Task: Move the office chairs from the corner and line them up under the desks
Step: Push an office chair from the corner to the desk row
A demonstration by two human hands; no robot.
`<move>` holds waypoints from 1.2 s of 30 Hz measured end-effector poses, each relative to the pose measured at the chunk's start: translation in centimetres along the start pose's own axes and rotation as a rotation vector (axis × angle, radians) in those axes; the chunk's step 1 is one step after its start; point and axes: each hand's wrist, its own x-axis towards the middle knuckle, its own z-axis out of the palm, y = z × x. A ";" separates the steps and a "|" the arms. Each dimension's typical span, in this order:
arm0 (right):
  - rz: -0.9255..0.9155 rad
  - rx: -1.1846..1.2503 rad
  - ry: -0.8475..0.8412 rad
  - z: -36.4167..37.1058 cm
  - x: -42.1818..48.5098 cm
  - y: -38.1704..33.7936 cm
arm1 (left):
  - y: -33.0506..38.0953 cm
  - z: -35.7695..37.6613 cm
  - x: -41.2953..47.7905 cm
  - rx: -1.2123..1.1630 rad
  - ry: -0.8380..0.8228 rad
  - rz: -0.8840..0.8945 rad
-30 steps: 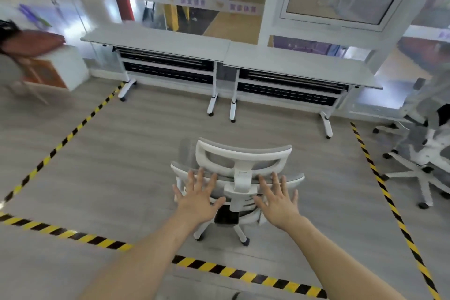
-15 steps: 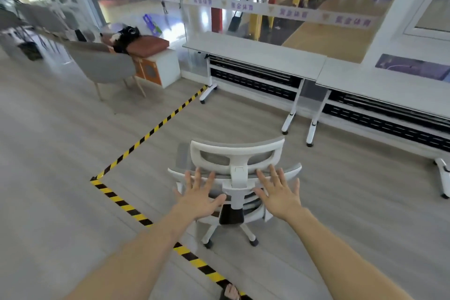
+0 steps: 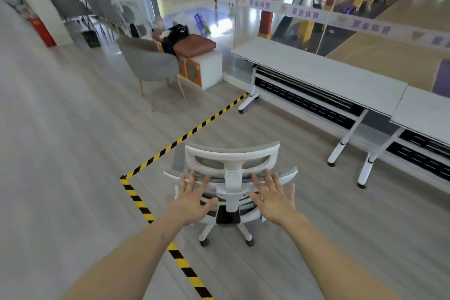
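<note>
Both hands flat, fingers straight and spread, nothing gripped: left hand (image 3: 192, 200) and right hand (image 3: 272, 200) look pressed on the rear of the backrest, one on each side of the white spine. They're apart, with the spine between them.

The office chair (image 3: 231, 161) is on its castors on the floor, inside the taped zone and just beside the corner of the hazard tape (image 3: 185, 136). It's well apart from both desks.

Change over the last second: hand placement on the backrest is the same, but the whole heading has swung left. The desks were dead ahead, and now the left desk (image 3: 316, 73) and right desk (image 3: 423, 107) sit off to my right. The spare chairs at the right edge have dropped out of view. The grey armchair (image 3: 148, 63) and white cabinet (image 3: 209, 66) have come in on the left.

My read is that I'm steering towards the left desk's slot. The current heading overshoots, though (it points more at the tape line than at the desk), so it'll need a correction back right before the final push.

Orientation: back towards me, seat facing away. The wide edge of the backrest runs left-right across the view. The desk fronts run diagonally, far-left to near-right, so the chair isn't square to them yet. No chair shows under either desk.
</note>
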 end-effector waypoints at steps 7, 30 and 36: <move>-0.018 0.012 0.024 -2.8 12.2 -5.1 | -6.2 -7.5 10.8 0.010 0.026 0.002; 0.198 0.071 0.085 -12.8 47.0 -15.4 | -16.2 -32.2 46.7 0.193 -0.014 0.189; 0.254 0.084 0.115 -16.2 57.1 -15.6 | -15.2 -39.2 57.0 0.240 -0.021 0.212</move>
